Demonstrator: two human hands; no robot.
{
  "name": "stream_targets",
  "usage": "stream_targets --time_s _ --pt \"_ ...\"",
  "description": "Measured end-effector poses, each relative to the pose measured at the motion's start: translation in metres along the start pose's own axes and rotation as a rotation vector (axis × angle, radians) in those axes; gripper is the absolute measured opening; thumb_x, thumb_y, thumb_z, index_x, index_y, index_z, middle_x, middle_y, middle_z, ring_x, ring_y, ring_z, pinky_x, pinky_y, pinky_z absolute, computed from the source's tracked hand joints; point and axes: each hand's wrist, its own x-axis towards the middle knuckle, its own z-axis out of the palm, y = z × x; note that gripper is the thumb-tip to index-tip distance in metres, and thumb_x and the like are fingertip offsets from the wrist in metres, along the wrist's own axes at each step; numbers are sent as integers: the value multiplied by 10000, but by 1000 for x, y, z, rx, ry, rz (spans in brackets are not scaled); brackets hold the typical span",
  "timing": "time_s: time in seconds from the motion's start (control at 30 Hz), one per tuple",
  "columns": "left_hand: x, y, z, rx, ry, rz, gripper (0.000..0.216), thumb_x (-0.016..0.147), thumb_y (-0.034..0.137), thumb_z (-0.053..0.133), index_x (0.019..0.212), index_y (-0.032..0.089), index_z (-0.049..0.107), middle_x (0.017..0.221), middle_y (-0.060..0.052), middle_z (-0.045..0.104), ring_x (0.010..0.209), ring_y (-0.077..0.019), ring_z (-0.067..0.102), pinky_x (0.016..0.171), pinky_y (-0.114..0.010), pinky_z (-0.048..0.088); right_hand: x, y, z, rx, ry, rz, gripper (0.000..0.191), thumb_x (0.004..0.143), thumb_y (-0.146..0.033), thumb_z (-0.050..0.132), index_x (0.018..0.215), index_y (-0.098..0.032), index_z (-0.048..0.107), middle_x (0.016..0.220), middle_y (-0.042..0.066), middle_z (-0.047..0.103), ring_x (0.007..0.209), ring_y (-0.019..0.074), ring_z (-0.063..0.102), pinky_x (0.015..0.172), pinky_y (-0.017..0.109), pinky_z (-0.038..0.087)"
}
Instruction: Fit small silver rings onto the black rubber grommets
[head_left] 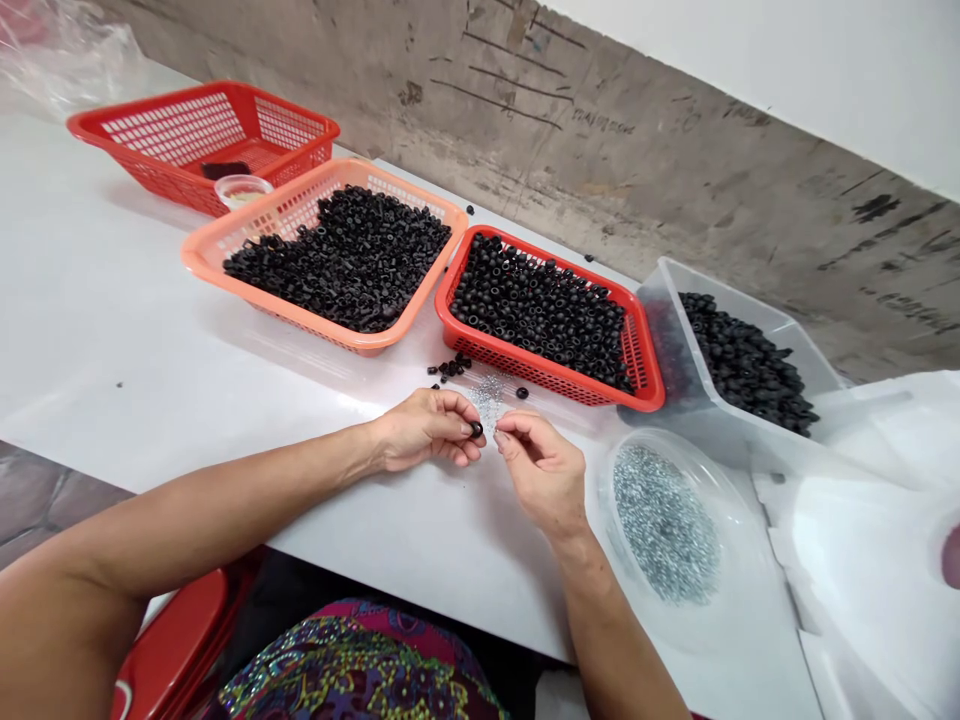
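My left hand [429, 428] rests on the white table [112, 330] and pinches a small black ring [476, 429] between thumb and fingers. My right hand [541, 470] is just to its right, fingertips pinched together on something too small to make out. A little heap of tiny silver parts [489, 396] lies on the table just beyond both hands. A few loose black rings [451, 367] lie behind that heap.
An orange basket [201, 252] and a red basket [646, 352] hold many black rings. A clear tub [667, 285] at right holds more. A clear bowl [611, 470] of silver parts sits by my right wrist. A second red basket [97, 122] stands far left.
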Motion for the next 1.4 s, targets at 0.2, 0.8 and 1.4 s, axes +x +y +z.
stream_targets --time_s 0.2,0.8,1.4 --pt "0 -4 1 70 -26 56 255 685 154 759 853 90 578 683 -85 696 620 -165 682 588 -272 536 0 -4 1 37 -72 84 53 794 -212 601 800 -215 653 782 24 655 700 159 613 673 310 525" --pt "-4 -10 3 212 -178 -15 219 706 173 720 890 109 620 729 -72 692 600 -160 682 573 -278 547 17 27 -16 322 -245 431 243 764 -384 671 880 -176 623 609 -30 564 519 107 483 503 255 395" --pt "-3 -12 -6 177 -499 -157 270 662 184 779 883 93 652 766 -58 688 666 -162 699 602 -268 576 74 18 55 -611 -386 -300 249 865 -136 428 896 -175 672 942 101 616 810 194 567 666 293 437"
